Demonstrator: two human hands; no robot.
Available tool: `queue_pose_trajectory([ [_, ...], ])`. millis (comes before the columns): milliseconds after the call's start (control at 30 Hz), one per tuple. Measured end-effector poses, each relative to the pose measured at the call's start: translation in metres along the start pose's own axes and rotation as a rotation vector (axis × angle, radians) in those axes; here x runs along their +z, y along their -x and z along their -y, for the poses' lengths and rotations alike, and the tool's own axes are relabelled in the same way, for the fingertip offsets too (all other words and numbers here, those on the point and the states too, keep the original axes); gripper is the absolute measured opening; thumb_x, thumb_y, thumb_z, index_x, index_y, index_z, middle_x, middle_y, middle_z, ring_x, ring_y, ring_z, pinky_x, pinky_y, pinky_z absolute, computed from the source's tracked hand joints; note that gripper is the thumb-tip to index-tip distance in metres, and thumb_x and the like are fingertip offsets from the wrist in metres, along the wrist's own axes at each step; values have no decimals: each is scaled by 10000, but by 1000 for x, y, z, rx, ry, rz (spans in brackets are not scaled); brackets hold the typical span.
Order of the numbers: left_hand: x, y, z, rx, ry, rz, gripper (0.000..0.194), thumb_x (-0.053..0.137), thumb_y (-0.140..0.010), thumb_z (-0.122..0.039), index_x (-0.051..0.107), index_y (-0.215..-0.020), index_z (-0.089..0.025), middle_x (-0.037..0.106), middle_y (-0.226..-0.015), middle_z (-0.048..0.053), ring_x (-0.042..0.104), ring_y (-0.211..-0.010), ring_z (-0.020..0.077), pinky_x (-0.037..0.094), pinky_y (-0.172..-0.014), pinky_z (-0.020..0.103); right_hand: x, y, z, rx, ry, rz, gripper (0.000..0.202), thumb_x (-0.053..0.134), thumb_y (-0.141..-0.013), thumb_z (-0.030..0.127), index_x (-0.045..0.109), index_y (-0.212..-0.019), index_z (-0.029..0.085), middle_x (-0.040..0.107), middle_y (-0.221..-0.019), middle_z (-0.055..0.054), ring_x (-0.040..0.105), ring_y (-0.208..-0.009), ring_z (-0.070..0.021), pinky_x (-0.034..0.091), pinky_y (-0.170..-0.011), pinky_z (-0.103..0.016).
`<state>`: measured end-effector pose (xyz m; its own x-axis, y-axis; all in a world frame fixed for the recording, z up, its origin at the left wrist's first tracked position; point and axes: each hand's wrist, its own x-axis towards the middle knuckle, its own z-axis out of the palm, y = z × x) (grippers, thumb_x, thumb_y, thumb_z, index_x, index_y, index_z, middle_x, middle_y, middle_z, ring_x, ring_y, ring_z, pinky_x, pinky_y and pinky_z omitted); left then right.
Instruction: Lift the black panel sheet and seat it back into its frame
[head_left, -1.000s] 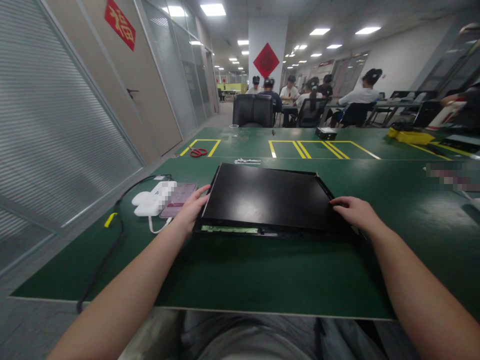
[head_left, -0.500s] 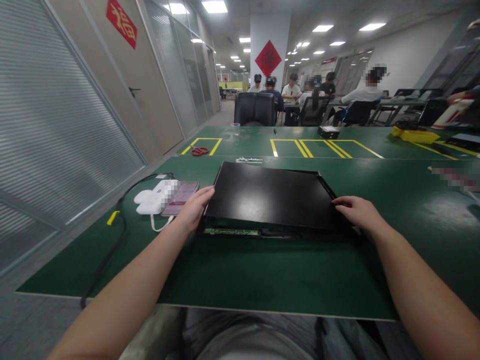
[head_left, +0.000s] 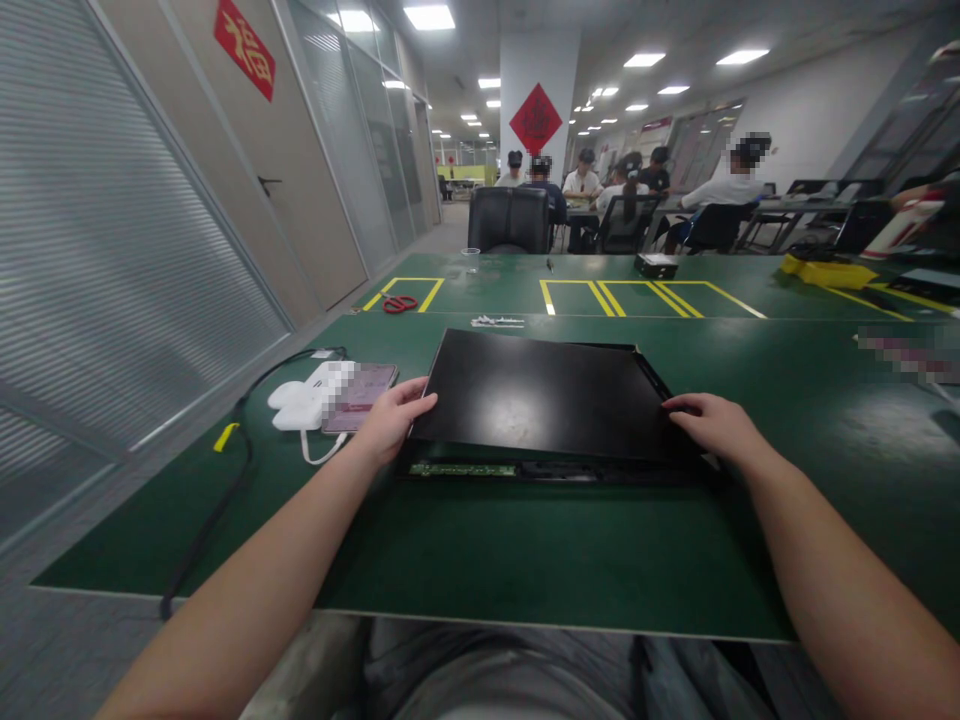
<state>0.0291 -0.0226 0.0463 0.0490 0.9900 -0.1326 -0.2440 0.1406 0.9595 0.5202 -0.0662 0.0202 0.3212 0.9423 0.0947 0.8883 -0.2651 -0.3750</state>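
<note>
A black display panel lies tilted over a dark monitor housing, its left side raised. My left hand is closed on the panel's left edge, with the thumb on top and the fingers partly hidden below. At the right edge, my right hand pinches the panel's side with thumb and forefinger. Along the near side, a narrow green circuit board shows in the gap between panel and housing. The housing's far right corner sticks out from behind the panel.
Left of the panel are a phone, a white charger and a black cable. Beyond lie white calipers, red-handled scissors, a clear cup and a small black box. Several people sit at tables farther back.
My left thumb now rests over the panel's left edge. The panel's left and near edges have shifted slightly, while my right hand stays at nearly the same spot.
</note>
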Motion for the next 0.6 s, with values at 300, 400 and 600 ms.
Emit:
queue_pose_trajectory([
  [300, -1, -1, 1, -15, 12, -12, 449, 901, -647, -44, 814, -1077, -139, 835, -1136, 130, 791, -1028, 252, 645, -872, 301, -3, 2, 5, 11, 28, 22, 334, 639, -841, 331, 871, -1071, 261, 792, -995, -78, 726, -909, -274, 569, -820, -376],
  [400, -3, -2, 2, -13, 4, -20, 489, 908, -640, -43, 810, -1110, -133, 821, -1199, 139, 784, -1065, 248, 641, -888, 294, -3, 2, 5, 3, 24, 17, 331, 640, -834, 327, 871, -1063, 263, 795, -980, -69, 724, -901, -267, 566, -802, -364],
  [600, -7, -4, 4, -1, -15, -16, 578, 956, -607, -86, 806, -1164, -131, 773, -1342, 159, 746, -1198, 273, 625, -965, 311, -3, 2, 5, -7, 30, -4, 305, 642, -826, 322, 872, -1020, 273, 794, -984, -72, 728, -920, -280, 577, -818, -384],
])
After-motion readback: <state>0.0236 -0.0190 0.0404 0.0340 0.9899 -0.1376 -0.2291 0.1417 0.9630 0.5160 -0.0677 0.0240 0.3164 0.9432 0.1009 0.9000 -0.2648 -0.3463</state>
